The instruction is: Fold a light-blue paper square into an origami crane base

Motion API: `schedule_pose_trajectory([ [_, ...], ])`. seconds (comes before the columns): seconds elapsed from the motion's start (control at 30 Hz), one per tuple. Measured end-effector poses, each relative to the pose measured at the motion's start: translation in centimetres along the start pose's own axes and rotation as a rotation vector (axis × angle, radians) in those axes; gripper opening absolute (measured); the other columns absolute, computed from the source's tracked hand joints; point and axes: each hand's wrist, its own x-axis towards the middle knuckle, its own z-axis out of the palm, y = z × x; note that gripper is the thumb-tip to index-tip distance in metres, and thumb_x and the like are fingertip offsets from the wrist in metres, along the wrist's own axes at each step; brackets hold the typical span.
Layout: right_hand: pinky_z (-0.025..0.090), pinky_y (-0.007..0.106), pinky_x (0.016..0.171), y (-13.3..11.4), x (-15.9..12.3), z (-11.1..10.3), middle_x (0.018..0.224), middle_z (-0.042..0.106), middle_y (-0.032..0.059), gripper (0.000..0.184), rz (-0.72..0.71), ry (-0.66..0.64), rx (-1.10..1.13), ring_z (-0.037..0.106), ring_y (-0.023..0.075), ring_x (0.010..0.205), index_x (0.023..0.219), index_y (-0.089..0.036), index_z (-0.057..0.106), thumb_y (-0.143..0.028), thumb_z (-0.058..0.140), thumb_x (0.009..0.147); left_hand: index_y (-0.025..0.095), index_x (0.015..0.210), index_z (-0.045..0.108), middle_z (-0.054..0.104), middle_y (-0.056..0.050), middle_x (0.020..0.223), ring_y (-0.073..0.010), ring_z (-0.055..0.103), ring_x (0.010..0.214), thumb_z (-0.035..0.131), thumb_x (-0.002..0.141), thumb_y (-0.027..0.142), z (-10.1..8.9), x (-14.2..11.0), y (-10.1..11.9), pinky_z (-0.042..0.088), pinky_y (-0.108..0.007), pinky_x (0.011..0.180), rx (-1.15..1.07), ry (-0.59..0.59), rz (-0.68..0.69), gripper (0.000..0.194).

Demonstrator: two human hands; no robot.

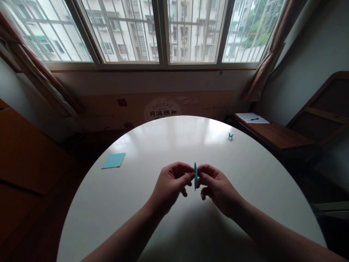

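Observation:
Between my two hands, above the white table, stands a small piece of folded teal paper (195, 177), seen nearly edge-on as a narrow pointed shape. My left hand (174, 182) pinches it from the left with thumb and forefinger. From the right, the thumb and forefinger of my right hand (215, 183) close on it too; the other fingers of both hands curl loosely below. The folds on its faces are hidden by the angle.
The round white table (109, 214) spans the view. A stack of light blue square paper (113, 160) lies at left; a small teal folded paper figure (231, 136) stands back right. Beyond the right edge, a wooden chair (289, 134) bears a white sheet (245, 117) and a pen (254, 119).

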Motion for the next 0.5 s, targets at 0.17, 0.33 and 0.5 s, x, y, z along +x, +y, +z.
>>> schedule_pose_trajectory([
  [0.17, 0.046, 0.019, 0.047, 0.00, -0.04, -0.01, 0.084, 0.061, 0.0023, 0.029, 0.008, 0.002, 0.005, 0.058, 0.0136, 0.071, 0.094, -0.019, 0.066, -0.040, 0.081, 0.080, 0.012, 0.084, 0.069, 0.063, -0.004, 0.067, -0.0125, 0.056, 0.058, 0.083, 0.075, 0.028, -0.06, -0.05, -0.09, 0.044, -0.015, 0.040, -0.033, -0.004, -0.041, 0.023],
  [0.33, 0.046, 0.019, 0.048, -0.10, 0.02, -0.01, 0.084, 0.062, 0.0033, 0.030, 0.001, 0.004, -0.014, 0.058, 0.0139, 0.072, 0.095, -0.018, 0.066, -0.041, 0.080, 0.081, 0.013, 0.086, 0.064, 0.062, -0.003, 0.071, -0.0127, 0.057, 0.060, 0.081, 0.076, 0.030, -0.07, -0.14, -0.05, 0.043, -0.015, 0.040, -0.052, 0.015, -0.055, 0.026],
  [0.5, 0.049, 0.021, 0.049, 0.03, 0.24, -0.63, 0.088, 0.064, 0.0038, 0.025, -0.095, 0.024, -0.096, 0.061, 0.0162, 0.075, 0.098, -0.020, 0.066, -0.038, 0.077, 0.084, 0.017, 0.093, 0.056, 0.063, -0.003, 0.086, -0.0159, 0.060, 0.067, 0.072, 0.078, 0.024, 0.06, -0.34, 0.03, 0.048, -0.020, 0.041, 0.138, 0.083, 0.070, 0.023],
])
